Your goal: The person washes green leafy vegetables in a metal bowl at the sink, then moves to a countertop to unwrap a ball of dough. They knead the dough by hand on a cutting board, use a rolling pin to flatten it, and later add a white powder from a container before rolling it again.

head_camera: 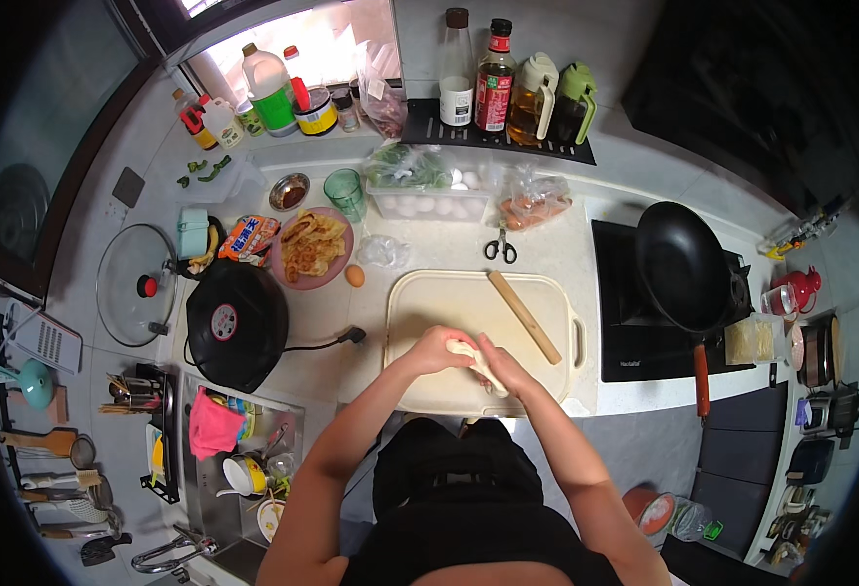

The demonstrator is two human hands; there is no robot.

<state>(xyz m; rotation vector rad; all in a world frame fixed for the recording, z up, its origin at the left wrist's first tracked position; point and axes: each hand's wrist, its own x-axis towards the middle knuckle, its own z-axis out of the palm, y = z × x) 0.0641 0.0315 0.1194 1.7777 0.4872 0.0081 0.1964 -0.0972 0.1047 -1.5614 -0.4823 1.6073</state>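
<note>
Both of my hands hold a piece of pale dough above the near part of a cream cutting board. The fingers of my left hand close around the dough's upper left end. On its right side my right hand presses against it, with some fingertips hidden behind the dough. A wooden rolling pin lies slantwise on the board, to the right of my hands. Black-handled scissors rest on the counter beyond the board.
Left of the board stand a black electric pan, its plug, an egg and a pink plate of flatbread. A wok sits on the cooktop at right. Behind are a container of eggs and a green glass.
</note>
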